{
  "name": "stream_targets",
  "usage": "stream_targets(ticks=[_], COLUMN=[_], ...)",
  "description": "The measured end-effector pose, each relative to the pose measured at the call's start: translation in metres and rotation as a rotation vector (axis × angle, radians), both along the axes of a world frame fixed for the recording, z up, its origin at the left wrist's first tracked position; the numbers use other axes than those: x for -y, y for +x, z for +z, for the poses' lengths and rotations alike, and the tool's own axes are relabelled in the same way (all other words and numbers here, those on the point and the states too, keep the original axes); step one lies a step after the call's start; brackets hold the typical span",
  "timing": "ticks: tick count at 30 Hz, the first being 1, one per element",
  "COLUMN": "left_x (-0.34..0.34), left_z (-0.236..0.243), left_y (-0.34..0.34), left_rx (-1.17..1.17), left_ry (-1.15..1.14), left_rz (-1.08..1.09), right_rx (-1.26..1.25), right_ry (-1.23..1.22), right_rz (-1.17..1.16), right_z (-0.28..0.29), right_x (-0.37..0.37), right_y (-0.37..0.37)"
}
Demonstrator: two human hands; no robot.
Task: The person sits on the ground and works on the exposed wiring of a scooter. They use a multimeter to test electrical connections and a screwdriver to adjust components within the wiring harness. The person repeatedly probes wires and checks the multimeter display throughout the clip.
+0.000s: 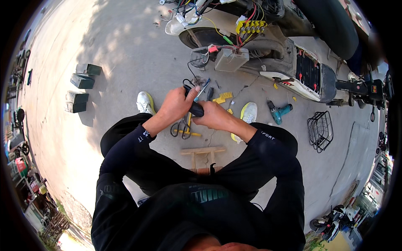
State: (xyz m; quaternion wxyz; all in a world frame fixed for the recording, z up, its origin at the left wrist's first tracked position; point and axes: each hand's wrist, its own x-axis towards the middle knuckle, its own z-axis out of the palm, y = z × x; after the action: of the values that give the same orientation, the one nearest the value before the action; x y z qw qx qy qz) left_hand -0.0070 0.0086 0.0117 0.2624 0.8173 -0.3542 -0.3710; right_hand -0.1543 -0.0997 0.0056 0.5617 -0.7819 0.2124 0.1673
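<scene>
Both my hands meet over the ground between my shoes. My left hand is closed around the upper part of a dark, rounded black object with a black cord. My right hand grips its lower right side. The fingers cover much of it, so I cannot tell its kind. A thin blue-and-white stick-like thing shows beside my left thumb; whether it is held is unclear. Below my hands, black-handled scissors and a yellow-handled tool lie on the ground.
Ahead stands an electric scooter with exposed wires, a yellow terminal block and a grey box. A teal drill and a black wire basket lie right. Several dark battery-like blocks sit left. A wooden stool is beneath me.
</scene>
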Motion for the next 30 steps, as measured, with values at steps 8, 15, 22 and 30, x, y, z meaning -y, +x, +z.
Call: stream_targets(ticks=[8,15,22,30], left_x=[-0.003,-0.001,0.007,0.008], left_z=[-0.002,-0.012,-0.004,-0.001], left_y=[0.000,0.003,0.005,0.006], left_rx=[0.004,0.007,0.009,0.019], left_ry=[0.016,0.026,0.045,0.038], left_rz=[0.022,0.021,-0.010,-0.022], right_rx=[-0.007,-0.035,-0.067,-0.077], right_ry=[-0.035,-0.054,-0.063,-0.050], right_rz=[0.014,0.023,0.005,0.012], right_z=[-0.002,-0.003,-0.009,-0.005], right_x=[-0.002,-0.001,0.002,0.002], right_y=[0.001,0.003,0.005,0.006])
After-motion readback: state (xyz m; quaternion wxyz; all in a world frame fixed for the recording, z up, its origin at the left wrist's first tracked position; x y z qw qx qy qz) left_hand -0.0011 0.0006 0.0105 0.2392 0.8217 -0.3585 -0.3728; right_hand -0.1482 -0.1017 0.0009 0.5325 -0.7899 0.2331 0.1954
